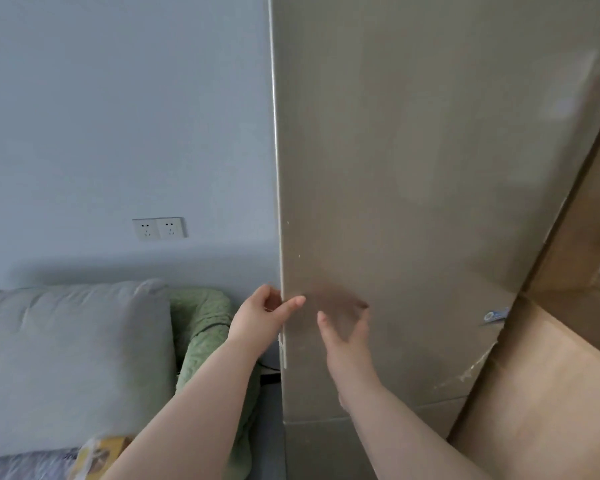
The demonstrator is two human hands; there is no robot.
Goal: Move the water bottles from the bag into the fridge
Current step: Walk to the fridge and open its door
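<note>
While my left hand (pixel 264 313) pinches the edge of the fridge door (pixel 413 202), the right hand (pixel 347 327) hovers loose-fingered just off its front. It stands right next to the grey sofa (pixel 66 341).

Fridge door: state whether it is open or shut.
Cannot tell for sure: the fridge door shows only its front, no interior; the left hand grips its left edge.

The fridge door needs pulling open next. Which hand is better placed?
Left. The left hand pinches the fridge door at its left edge, fingers behind, thumb in front. The right hand is open before the flat door face, nothing to grip.
</note>
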